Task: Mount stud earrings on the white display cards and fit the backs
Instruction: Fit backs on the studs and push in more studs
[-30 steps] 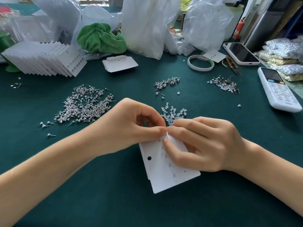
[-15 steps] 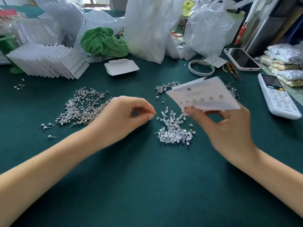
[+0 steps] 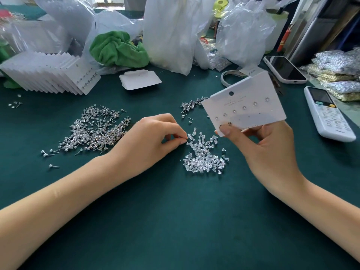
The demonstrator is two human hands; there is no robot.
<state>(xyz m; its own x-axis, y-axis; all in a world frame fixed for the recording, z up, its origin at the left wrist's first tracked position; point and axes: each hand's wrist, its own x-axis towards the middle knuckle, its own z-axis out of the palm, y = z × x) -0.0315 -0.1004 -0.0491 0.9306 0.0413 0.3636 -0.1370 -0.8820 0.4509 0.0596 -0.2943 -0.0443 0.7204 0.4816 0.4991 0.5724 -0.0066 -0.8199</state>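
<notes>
Above table, card (image 3: 244, 103) now front-facing.

Left hand (image 3: 153, 139) low on the green table (image 3: 175, 221), knuckles up, thumb and forefinger tips pressed together in a tight pinch at the table surface, other fingers curled under. Left forearm lies along the table. Right hand (image 3: 266, 151) raised above the table, palm toward the camera, thumb (image 3: 227, 131) clamped forward against the fingers, forearm angling down to the table's near right corner.
</notes>
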